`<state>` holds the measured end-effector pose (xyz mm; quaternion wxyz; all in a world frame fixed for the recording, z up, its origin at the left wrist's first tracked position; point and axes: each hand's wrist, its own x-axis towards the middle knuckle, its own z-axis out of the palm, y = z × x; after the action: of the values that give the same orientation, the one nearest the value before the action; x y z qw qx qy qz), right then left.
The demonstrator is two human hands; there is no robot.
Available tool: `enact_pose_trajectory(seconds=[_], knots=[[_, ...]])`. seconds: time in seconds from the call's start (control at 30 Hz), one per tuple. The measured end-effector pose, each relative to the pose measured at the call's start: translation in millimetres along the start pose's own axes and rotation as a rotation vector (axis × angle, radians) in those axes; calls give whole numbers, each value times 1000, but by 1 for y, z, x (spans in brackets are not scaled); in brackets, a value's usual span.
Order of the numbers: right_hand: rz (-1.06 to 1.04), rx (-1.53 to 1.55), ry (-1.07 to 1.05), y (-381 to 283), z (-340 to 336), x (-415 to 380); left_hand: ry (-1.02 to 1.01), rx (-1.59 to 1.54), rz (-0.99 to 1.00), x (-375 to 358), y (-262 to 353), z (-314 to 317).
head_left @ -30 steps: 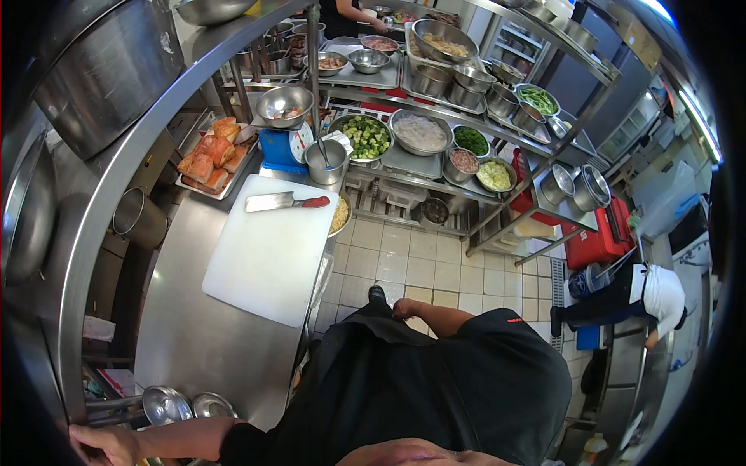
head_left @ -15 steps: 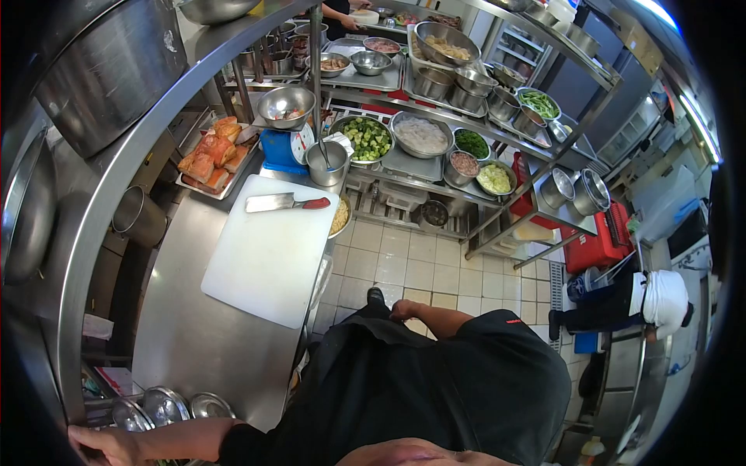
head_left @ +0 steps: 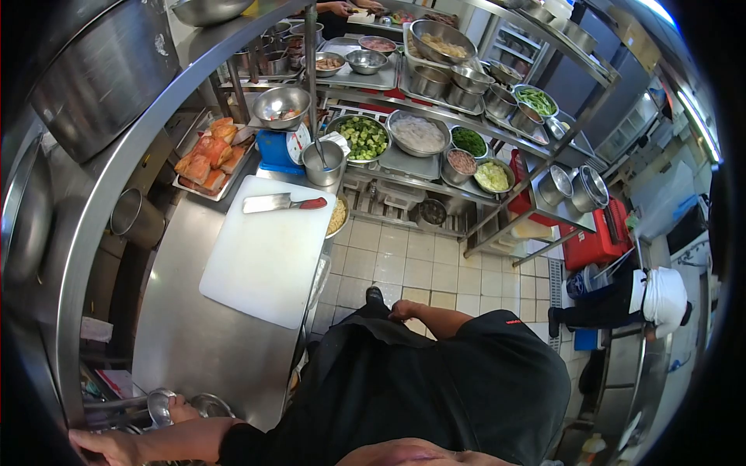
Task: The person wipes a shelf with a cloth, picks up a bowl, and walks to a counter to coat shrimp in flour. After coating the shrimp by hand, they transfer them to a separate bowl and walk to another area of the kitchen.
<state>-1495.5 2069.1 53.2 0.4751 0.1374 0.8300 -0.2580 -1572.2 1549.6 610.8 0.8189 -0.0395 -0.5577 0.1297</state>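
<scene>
My left hand [head_left: 109,446] is at the lower left, its fingers bent over the end of the steel shelf rail [head_left: 68,342]. My right hand [head_left: 402,311] hangs over the floor in front of my body, its fingers curled closed with nothing visible in them. On the steel table to my left lies a white cutting board [head_left: 260,256]. A cleaver [head_left: 268,203] with a red handle rests flat near the board's far end; neither hand touches it. Another person's hand [head_left: 183,410] reaches in at the lower left, beside small metal bowls [head_left: 211,405].
Beyond the board stand a blue scale [head_left: 278,151] and a steel pot [head_left: 322,167]. A tray [head_left: 210,190] holds orange-red pieces. Metal bowls of chopped green vegetables [head_left: 361,138] and other food line the racks. Another person in white [head_left: 664,299] bends at the far right.
Another person's hand has appeared at the small metal bowls at the lower left, and those bowls have shifted. My own hands have hardly moved. The view has tilted slightly.
</scene>
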Motion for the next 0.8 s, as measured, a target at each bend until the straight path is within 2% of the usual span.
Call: enact_pose_trajectory(seconds=[0.17, 0.27, 0.37, 0.8], knots=[[-8, -5, -10, 1, -1, 0, 42, 7, 8, -1, 0, 2], [-98, -80, 99, 3, -1, -8, 46, 15, -1, 0, 2, 3], [-25, 3, 47, 3, -3, -6, 42, 35, 31, 1, 1, 3], [-125, -102, 89, 5, -24, -10, 15, 39, -21, 0, 4, 2]])
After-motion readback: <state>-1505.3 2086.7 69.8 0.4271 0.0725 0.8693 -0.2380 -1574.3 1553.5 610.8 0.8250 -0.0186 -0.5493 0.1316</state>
